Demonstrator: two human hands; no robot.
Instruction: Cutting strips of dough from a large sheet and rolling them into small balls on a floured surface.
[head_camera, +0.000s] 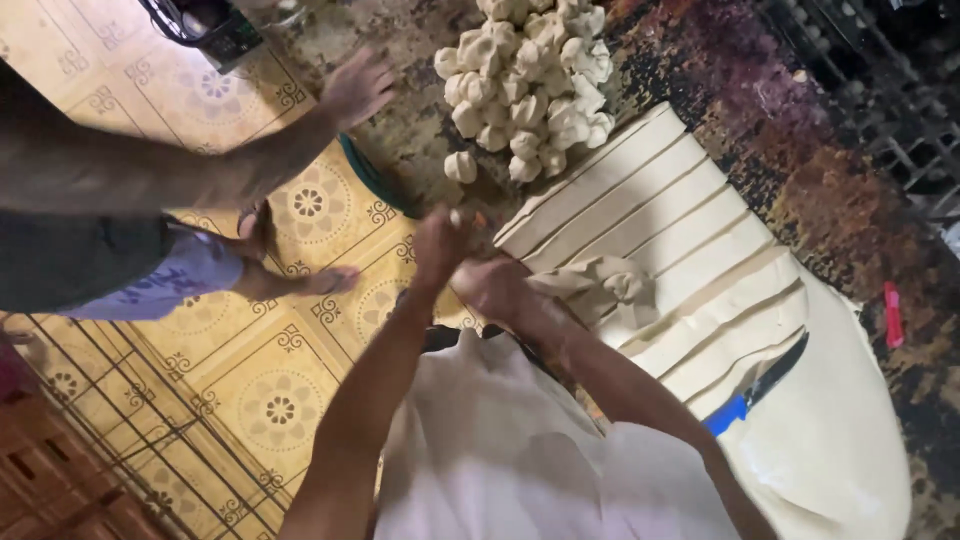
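My left hand (438, 248) and my right hand (490, 287) meet at the edge of a dark, stained worktable (800, 150). Both grip the end of a pale dough strip (610, 285), which lies crumpled on a large dough sheet (660, 215) cut into long strips. A small bit of the dough shows at my left fingertips. Just beyond my hands a single dough knot (460, 166) lies in front of a pile of dough knots (530, 75).
A knife with a blue handle (757, 388) lies on the uncut dough at right. A small red object (893, 315) sits on the table's right side. Another person stands at left on the patterned tile floor (270, 400), their hand (358, 86) reaching toward the table. A wire rack (100, 400) stands lower left.
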